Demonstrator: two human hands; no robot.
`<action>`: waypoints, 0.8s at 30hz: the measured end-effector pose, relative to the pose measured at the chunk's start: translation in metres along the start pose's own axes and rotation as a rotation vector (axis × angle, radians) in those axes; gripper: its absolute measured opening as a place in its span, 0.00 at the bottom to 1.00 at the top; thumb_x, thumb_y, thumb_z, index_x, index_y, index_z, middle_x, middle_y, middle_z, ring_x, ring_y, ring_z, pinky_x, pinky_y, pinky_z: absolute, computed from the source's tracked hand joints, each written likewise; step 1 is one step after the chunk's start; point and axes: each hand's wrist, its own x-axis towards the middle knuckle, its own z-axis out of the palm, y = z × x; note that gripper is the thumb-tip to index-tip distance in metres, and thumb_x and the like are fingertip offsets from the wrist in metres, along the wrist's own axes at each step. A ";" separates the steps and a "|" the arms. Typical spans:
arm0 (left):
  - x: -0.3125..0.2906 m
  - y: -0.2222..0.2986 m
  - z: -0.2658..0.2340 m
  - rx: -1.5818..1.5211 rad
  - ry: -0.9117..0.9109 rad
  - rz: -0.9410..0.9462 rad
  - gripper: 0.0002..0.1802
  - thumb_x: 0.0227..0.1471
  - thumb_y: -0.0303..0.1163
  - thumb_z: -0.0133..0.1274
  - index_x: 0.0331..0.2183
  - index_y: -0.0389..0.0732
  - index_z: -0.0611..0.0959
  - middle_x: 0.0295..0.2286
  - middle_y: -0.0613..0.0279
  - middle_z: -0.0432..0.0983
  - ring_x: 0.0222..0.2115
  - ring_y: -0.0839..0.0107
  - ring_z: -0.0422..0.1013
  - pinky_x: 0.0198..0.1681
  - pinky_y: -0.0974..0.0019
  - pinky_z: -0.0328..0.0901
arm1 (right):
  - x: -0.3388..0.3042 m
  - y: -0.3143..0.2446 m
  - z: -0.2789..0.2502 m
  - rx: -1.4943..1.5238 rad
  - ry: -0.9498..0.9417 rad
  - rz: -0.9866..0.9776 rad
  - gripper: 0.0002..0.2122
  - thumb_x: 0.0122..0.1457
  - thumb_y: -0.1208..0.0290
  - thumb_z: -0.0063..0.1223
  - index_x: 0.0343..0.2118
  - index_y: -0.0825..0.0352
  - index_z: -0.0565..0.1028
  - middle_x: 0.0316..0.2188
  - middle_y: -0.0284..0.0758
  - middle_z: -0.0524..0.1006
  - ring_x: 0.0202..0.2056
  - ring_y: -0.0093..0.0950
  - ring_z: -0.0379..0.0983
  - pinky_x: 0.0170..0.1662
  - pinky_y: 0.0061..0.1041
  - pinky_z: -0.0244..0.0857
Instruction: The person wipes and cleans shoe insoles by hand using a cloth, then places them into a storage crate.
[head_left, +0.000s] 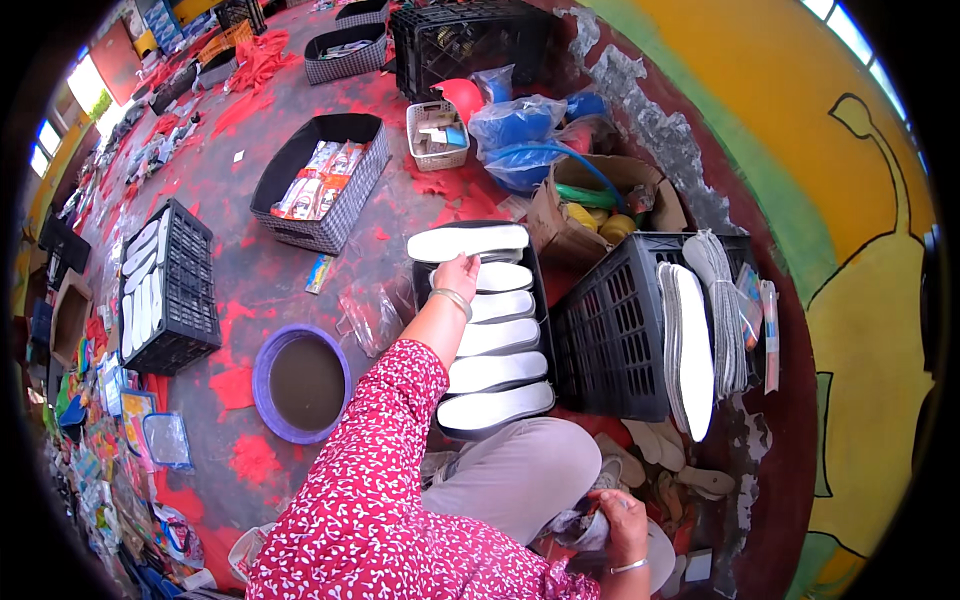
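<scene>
A dark rectangular bin [545, 330] stands in front of me, holding a row of several white shoe insoles [495, 339]. At its far end lies another white insole [467, 241], jutting over the bin's left rim. My left hand [458, 277] has its fingers closed at this insole's near edge; the thumb side is partly hidden. Low on the right, beside my bent knee, my right hand [624, 522] is closed with curled fingers. A crumpled greyish and dark bundle [580, 528] is next to those fingers, and what they grip is unclear.
To the right, a black crate [615, 330] has stacked insoles [685, 345] hanging on its side. Left are a purple basin [262, 385] of murky water and a crate of insoles [185, 290]. Farther off sit a checked bin [345, 205], a white basket [440, 160] and a cardboard box [548, 225].
</scene>
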 end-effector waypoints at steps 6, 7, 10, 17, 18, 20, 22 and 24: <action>0.060 -0.010 -0.009 -0.060 -0.102 0.010 0.06 0.57 0.22 0.43 0.37 0.29 0.69 0.34 0.47 0.72 0.36 0.56 0.73 0.42 0.63 0.73 | 0.008 -0.010 0.006 -0.055 -0.002 0.101 0.10 0.57 0.72 0.50 0.32 0.75 0.77 0.25 0.35 0.77 0.28 0.22 0.71 0.35 0.19 0.64; 0.069 -0.015 -0.018 -0.052 -0.068 -0.005 0.06 0.57 0.22 0.43 0.37 0.29 0.68 0.34 0.47 0.71 0.37 0.56 0.72 0.42 0.63 0.73 | 0.010 -0.006 0.001 -0.040 -0.019 0.116 0.09 0.57 0.71 0.51 0.33 0.73 0.77 0.27 0.33 0.77 0.30 0.22 0.71 0.36 0.19 0.64; 0.079 -0.027 -0.024 -0.030 0.018 -0.038 0.11 0.58 0.23 0.42 0.41 0.26 0.67 0.39 0.45 0.68 0.39 0.54 0.71 0.43 0.62 0.73 | 0.014 -0.007 0.002 -0.025 0.029 0.154 0.09 0.57 0.70 0.52 0.33 0.72 0.76 0.28 0.32 0.77 0.30 0.21 0.71 0.35 0.19 0.64; 0.109 -0.037 -0.036 0.106 0.169 -0.076 0.14 0.59 0.22 0.40 0.46 0.24 0.65 0.39 0.43 0.68 0.40 0.51 0.71 0.43 0.64 0.73 | 0.021 -0.003 -0.001 0.051 0.022 0.194 0.08 0.56 0.71 0.53 0.32 0.72 0.76 0.27 0.32 0.77 0.30 0.21 0.71 0.36 0.19 0.64; 0.112 -0.038 -0.036 0.120 0.186 -0.071 0.14 0.59 0.22 0.40 0.46 0.24 0.65 0.39 0.43 0.68 0.40 0.51 0.71 0.43 0.64 0.74 | 0.021 -0.002 -0.002 0.055 0.029 0.198 0.08 0.56 0.71 0.53 0.33 0.72 0.76 0.27 0.33 0.77 0.30 0.22 0.71 0.36 0.19 0.64; 0.117 -0.037 -0.035 0.121 0.223 -0.084 0.14 0.58 0.21 0.40 0.45 0.24 0.65 0.38 0.43 0.68 0.38 0.51 0.72 0.41 0.65 0.75 | 0.025 0.005 -0.005 0.087 -0.022 0.187 0.07 0.57 0.75 0.51 0.32 0.74 0.77 0.26 0.34 0.78 0.29 0.21 0.72 0.36 0.19 0.65; 0.120 -0.037 -0.034 0.150 0.262 -0.071 0.14 0.57 0.19 0.41 0.45 0.23 0.65 0.38 0.43 0.68 0.37 0.52 0.72 0.39 0.65 0.76 | 0.026 0.009 -0.007 0.076 -0.009 0.182 0.07 0.57 0.75 0.51 0.32 0.74 0.77 0.26 0.34 0.78 0.29 0.21 0.72 0.36 0.19 0.66; 0.120 -0.038 -0.032 0.209 0.303 -0.035 0.14 0.56 0.18 0.42 0.45 0.23 0.66 0.37 0.43 0.68 0.35 0.52 0.73 0.37 0.66 0.77 | 0.020 0.002 -0.002 0.024 0.070 0.180 0.08 0.56 0.72 0.53 0.33 0.72 0.77 0.28 0.33 0.77 0.31 0.22 0.72 0.37 0.20 0.65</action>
